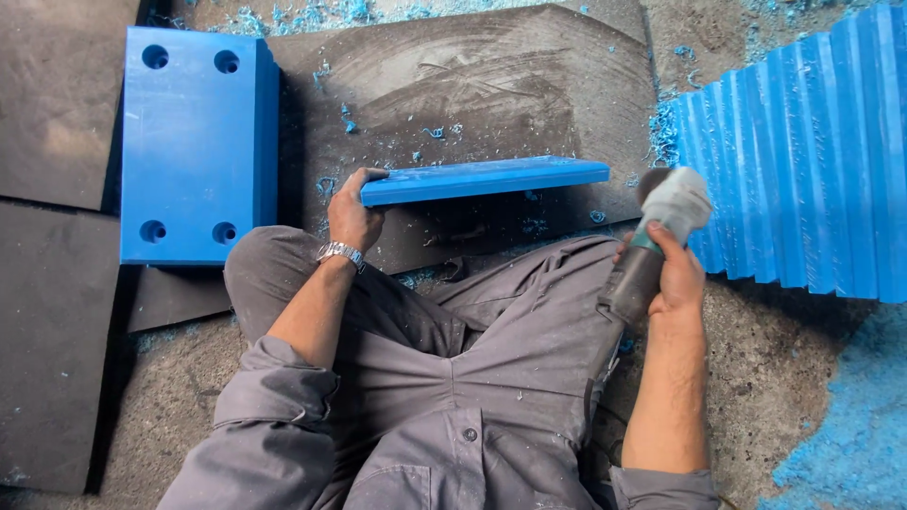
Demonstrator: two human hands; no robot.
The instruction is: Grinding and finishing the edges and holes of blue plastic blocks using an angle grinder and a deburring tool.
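Note:
My left hand [352,212] grips the left end of a long blue plastic slab [487,178] that stands on its edge on a dark rubber mat [491,85]. A metal watch sits on that wrist. My right hand [673,272] is closed around the dark body of a handheld power grinder [652,236], whose pale grey head points up just past the slab's right end. I am seated on the floor in grey work clothes, knees spread behind the slab.
A thick blue block [194,142] with several round holes lies at the left. A row of blue slabs [812,161] stands on edge at the right. Blue shavings [850,434] litter the concrete floor. Dark mats [47,349] cover the far left.

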